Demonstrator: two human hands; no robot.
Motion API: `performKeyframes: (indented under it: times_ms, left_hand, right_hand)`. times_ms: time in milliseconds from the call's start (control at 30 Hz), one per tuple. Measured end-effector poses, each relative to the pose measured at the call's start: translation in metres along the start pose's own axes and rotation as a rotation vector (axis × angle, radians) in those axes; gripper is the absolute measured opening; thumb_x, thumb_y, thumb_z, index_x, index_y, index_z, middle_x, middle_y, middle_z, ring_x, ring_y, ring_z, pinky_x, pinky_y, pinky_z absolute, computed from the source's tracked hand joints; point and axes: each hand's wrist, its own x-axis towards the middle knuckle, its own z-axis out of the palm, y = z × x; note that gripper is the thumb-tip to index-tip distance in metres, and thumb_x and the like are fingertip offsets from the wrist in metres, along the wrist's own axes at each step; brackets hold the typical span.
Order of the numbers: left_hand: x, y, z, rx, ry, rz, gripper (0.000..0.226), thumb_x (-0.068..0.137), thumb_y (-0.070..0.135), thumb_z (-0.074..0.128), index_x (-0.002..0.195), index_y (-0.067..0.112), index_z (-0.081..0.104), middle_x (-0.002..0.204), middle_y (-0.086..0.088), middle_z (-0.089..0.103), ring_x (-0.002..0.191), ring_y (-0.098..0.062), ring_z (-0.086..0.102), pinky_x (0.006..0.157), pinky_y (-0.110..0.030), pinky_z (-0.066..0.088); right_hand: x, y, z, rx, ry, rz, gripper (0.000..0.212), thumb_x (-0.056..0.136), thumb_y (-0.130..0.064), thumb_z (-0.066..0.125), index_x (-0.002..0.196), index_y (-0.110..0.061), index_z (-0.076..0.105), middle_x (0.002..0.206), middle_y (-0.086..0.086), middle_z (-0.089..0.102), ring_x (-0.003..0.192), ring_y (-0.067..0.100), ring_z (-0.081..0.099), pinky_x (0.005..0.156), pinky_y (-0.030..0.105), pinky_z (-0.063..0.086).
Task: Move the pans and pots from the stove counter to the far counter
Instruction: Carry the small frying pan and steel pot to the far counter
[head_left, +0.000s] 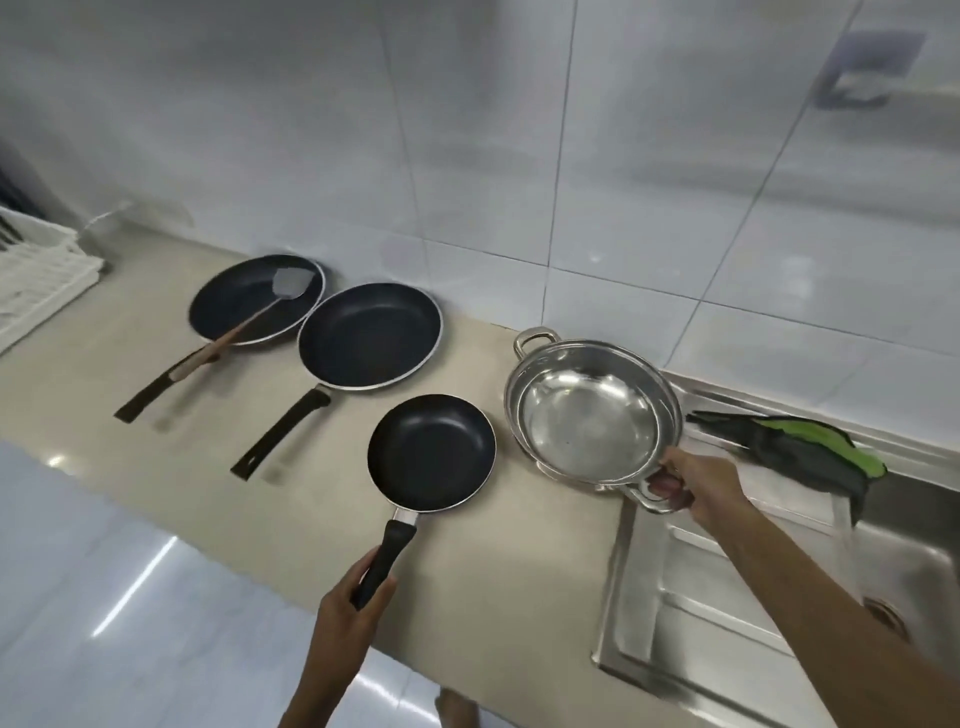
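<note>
My left hand (349, 603) grips the black handle of a small black frying pan (431, 452) at the counter's front. My right hand (696, 486) holds the near handle of a shiny steel two-handled pot (592, 413), right of that pan by the sink's edge. Behind them on the beige counter (104, 358) lie two bigger black frying pans: one in the middle (370, 336), one further left (249, 301) with a wooden-handled spatula (244, 327) resting in it.
A steel sink with drainboard (727, 613) fills the right side, a green and black cloth (789, 447) draped on its rim. A white dish rack (36, 275) stands at the far left. White tiled wall runs behind; glossy floor lies below the counter's front edge.
</note>
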Motion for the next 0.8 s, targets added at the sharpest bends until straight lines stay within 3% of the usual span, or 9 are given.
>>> performKeyframes:
  times_ms: [167, 300, 400, 533, 667, 800]
  left_hand:
    - [0.052, -0.015, -0.026, 0.009, -0.061, 0.024, 0.039, 0.088, 0.027, 0.075, 0.123, 0.039, 0.066, 0.11, 0.035, 0.07, 0.107, 0.008, 0.064, 0.087, -0.017, 0.052]
    - [0.069, -0.021, -0.03, 0.001, -0.091, 0.042, 0.036, 0.087, 0.035, 0.075, 0.12, 0.046, 0.064, 0.113, 0.033, 0.07, 0.109, 0.008, 0.064, 0.086, -0.011, 0.05]
    - [0.076, -0.023, -0.028, -0.001, -0.103, 0.046, 0.035, 0.088, 0.038, 0.074, 0.115, 0.057, 0.063, 0.115, 0.033, 0.069, 0.11, 0.01, 0.063, 0.086, -0.014, 0.05]
    - [0.081, -0.021, -0.025, -0.004, -0.108, 0.053, 0.045, 0.088, 0.031, 0.075, 0.109, 0.068, 0.06, 0.114, 0.037, 0.067, 0.107, 0.014, 0.062, 0.082, -0.002, 0.046]
    - [0.086, -0.019, -0.025, 0.01, -0.115, 0.043, 0.045, 0.088, 0.031, 0.075, 0.109, 0.068, 0.059, 0.114, 0.038, 0.067, 0.108, 0.015, 0.061, 0.082, 0.0, 0.045]
    - [0.092, -0.019, -0.025, 0.008, -0.107, 0.048, 0.042, 0.088, 0.03, 0.075, 0.111, 0.061, 0.061, 0.115, 0.035, 0.068, 0.109, 0.012, 0.062, 0.09, -0.018, 0.048]
  right_hand:
    - [0.003, 0.004, 0.032, 0.015, 0.098, -0.007, 0.013, 0.071, 0.0, 0.076, 0.068, 0.001, 0.064, 0.047, 0.009, 0.063, 0.034, 0.019, 0.061, 0.036, 0.023, 0.042]
    - [0.005, 0.0, 0.048, 0.012, 0.118, -0.009, 0.015, 0.07, 0.0, 0.076, 0.065, -0.001, 0.062, 0.055, 0.013, 0.058, 0.038, 0.021, 0.054, 0.036, 0.021, 0.04]
    - [0.008, -0.004, 0.059, 0.021, 0.119, -0.006, 0.016, 0.069, 0.0, 0.075, 0.064, -0.003, 0.061, 0.048, 0.009, 0.057, 0.033, 0.017, 0.054, 0.034, 0.02, 0.039]
    - [0.015, -0.009, 0.072, 0.033, 0.083, -0.001, 0.017, 0.067, -0.002, 0.079, 0.068, -0.001, 0.062, 0.065, 0.018, 0.061, 0.054, 0.03, 0.06, 0.06, 0.037, 0.049]
    - [0.022, -0.017, 0.083, 0.043, 0.073, -0.002, 0.017, 0.068, 0.001, 0.078, 0.069, 0.001, 0.061, 0.07, 0.019, 0.059, 0.055, 0.028, 0.054, 0.044, 0.028, 0.053]
    - [0.03, -0.024, 0.088, 0.044, 0.059, -0.003, 0.015, 0.07, 0.004, 0.076, 0.072, 0.004, 0.061, 0.074, 0.021, 0.059, 0.054, 0.029, 0.054, 0.041, 0.027, 0.053]
